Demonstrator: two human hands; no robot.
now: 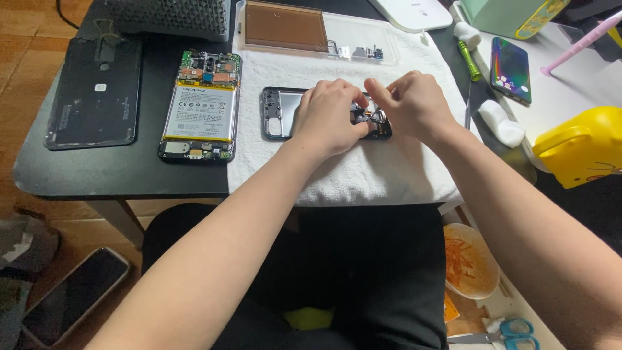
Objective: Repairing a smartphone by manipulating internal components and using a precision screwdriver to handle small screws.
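A black phone frame lies on a white towel spread over a dark table. My left hand rests on the frame's middle, fingers curled down onto it. My right hand is right beside it, with fingertips pinched over small parts at the frame's right end. Whether the fingers hold a part is hidden. To the left lies an opened phone showing its white battery and green circuit boards.
A black back cover lies far left on the table. A clear tray with a brown panel sits behind. A green screwdriver, a colourful phone, a yellow box stand right. Another phone lies on the floor.
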